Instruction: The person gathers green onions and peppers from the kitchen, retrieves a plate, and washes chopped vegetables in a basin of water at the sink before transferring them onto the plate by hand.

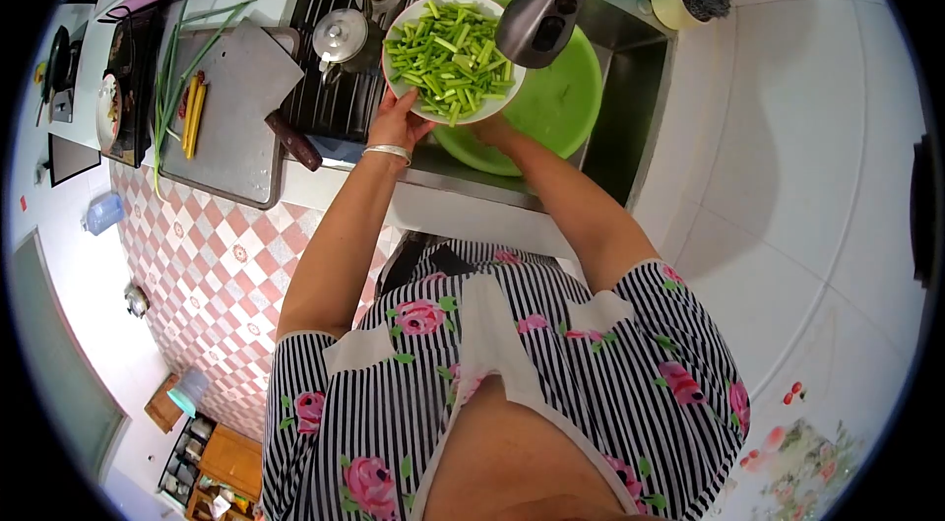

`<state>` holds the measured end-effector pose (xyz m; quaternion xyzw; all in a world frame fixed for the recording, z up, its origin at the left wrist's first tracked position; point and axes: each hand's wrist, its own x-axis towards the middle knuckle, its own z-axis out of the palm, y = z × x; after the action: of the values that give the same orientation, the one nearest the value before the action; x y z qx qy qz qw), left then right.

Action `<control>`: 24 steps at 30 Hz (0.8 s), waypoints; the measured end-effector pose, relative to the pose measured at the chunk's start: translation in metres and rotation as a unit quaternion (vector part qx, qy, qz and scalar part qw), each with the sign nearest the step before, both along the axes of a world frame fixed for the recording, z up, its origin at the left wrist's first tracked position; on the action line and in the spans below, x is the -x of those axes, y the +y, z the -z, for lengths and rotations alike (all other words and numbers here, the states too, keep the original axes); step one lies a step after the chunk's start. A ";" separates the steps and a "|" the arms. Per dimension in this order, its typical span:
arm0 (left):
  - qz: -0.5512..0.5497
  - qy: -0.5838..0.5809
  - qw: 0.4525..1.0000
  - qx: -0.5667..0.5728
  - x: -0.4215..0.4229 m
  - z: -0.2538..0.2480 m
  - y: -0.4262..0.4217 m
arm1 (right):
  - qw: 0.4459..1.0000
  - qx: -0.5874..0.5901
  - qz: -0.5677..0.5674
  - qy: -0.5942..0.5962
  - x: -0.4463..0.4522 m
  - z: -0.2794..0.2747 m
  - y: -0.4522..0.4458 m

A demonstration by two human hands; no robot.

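A white plate [401, 93] heaped with cut green stalks [448, 56] is held over the left part of the sink. My left hand [396, 120] grips its near-left rim, fingers curled beneath. My right hand [494, 130] reaches to the near-right underside of the plate, above the green basin [566, 112]. The plate hides the right fingers, so I cannot see whether they hold it. Water appears to lie in the basin, which sits in the metal sink [627, 117].
A grey faucet [551, 14] hangs close to the plate's right side. On the left, a cleaver [258, 78] lies on a cutting board [221, 166] beside scallions [169, 78] and yellow strips [195, 115]. A lidded metal pot [340, 35] stands on the black rack [305, 93].
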<state>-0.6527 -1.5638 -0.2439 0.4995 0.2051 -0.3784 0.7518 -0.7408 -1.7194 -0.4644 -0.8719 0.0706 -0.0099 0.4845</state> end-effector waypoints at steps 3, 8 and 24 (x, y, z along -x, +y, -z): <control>-0.006 -0.002 1.000 0.004 0.001 0.003 0.000 | 0.896 -0.241 0.172 0.330 0.011 -0.110 -0.038; 0.002 -0.005 1.000 -0.013 0.002 0.004 -0.002 | 0.945 -0.136 0.294 0.051 0.029 -0.198 -0.076; 0.018 0.001 1.000 -0.013 0.009 -0.005 -0.002 | 0.916 -0.091 0.333 0.207 -0.009 -0.141 -0.141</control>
<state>-0.6615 -1.5654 -0.2389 0.5121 0.2016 -0.3899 0.7383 -0.7315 -1.8605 -0.3232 -0.7328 0.4559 0.0166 0.5049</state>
